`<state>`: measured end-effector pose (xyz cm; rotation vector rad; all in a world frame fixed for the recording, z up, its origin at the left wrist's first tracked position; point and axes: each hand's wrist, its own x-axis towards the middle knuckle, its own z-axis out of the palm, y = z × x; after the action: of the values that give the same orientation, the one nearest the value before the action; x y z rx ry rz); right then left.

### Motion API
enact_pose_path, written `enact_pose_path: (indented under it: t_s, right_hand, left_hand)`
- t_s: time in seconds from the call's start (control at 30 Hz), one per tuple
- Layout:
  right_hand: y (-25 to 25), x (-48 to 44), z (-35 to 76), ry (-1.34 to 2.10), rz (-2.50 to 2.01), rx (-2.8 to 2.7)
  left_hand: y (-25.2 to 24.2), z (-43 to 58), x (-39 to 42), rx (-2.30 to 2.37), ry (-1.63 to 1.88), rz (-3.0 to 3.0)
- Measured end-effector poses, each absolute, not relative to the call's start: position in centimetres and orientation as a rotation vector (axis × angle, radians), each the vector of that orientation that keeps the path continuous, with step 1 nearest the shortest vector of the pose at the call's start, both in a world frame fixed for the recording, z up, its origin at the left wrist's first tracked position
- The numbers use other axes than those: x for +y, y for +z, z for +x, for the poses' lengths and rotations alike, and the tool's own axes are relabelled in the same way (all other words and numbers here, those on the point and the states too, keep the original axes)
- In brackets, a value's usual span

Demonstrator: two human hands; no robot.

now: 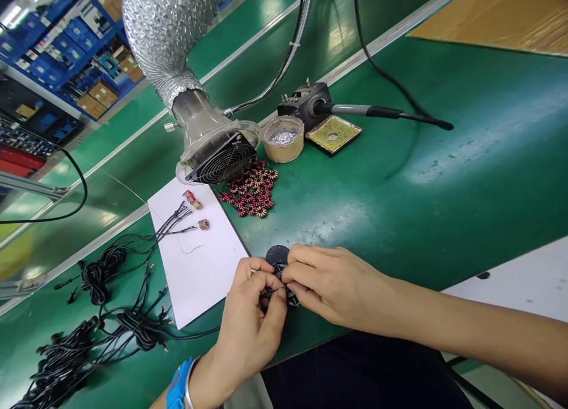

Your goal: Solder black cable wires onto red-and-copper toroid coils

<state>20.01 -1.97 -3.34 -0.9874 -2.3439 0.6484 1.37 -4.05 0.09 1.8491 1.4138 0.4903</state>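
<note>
From where I'm standing, the nearest thing is the pair of hands, both drawn in close over the edge of the table [399,190] and working at one small spot. The left hand [248,323] comes up from the bottom of the view, a blue wristband [178,391] and a metal bangle [188,376] on its wrist. Its fingers [261,276] are curled inward, with the thumb and forefinger pinched at a dark round piece [278,255]. The right hand [331,282] reaches in from the side, its forearm lying low and its fingers bunched against the same piece from the opposite side. Neither hand looks open, though the fingers hide exactly what they are gripping.

The work looks like fine fingerwork on that piece, held just above the table, and it seems to call for both hands to keep their close pinch. Beside the hands lies a sheet of white paper [199,267] with two copper-wound toroid coils [192,199] on it and the forked ends of black wire leads [177,219] running across. More of those leads lie in tangled bunches [133,332] to the left.

Farther on sits a heap of wound toroid coils [251,190], then a fume extractor fan [217,157] on a foil duct [160,36]. Past those are a tin of solder dross [283,138], a square tip-cleaning tray [332,134] and a soldering iron [381,111] resting in its stand [306,104].
</note>
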Motion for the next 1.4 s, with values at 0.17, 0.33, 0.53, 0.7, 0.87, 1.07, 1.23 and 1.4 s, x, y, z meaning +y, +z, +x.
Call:
enact_pose_path:
  t_s: [0.17,0.33,0.53,0.7,0.87,1.07,1.23,1.4]
  right_hand:
    - [-3.6,-2.2,19.7,0.645,-1.012,-2.325]
    - [-3.7,-3.2,19.3,0.436,-1.107,-2.276]
    - [-3.6,-4.1,19.0,0.435,-1.103,-2.269]
    - [-3.5,-4.3,19.0,0.426,-1.079,-2.262]
    - [-3.9,-4.3,18.5,0.418,-1.049,-2.116]
    - [-4.2,-3.7,18.8,0.552,-1.019,-1.959]
    - [-3.8,-3.7,19.5,0.636,-0.984,-1.961]
    - [-4.0,-4.0,19.2,0.538,-0.936,-2.069]
  left_hand:
    - [0.0,1.3,-4.0,1.409,0.494,1.795]
    - [-0.4,1.5,-4.2,1.425,0.542,1.784]
    - [-0.6,1.7,-4.6,1.42,0.551,1.817]
    - [-0.5,1.7,-4.9,1.425,0.566,1.915]
    - [-0.2,1.9,-5.0,1.4,0.599,2.033]
    - [-0.5,1.7,-5.0,1.416,0.612,2.061]
    - [-0.9,1.6,-5.0,1.408,0.607,2.059]
    - [-0.7,1.7,-4.9,1.384,0.637,2.104]
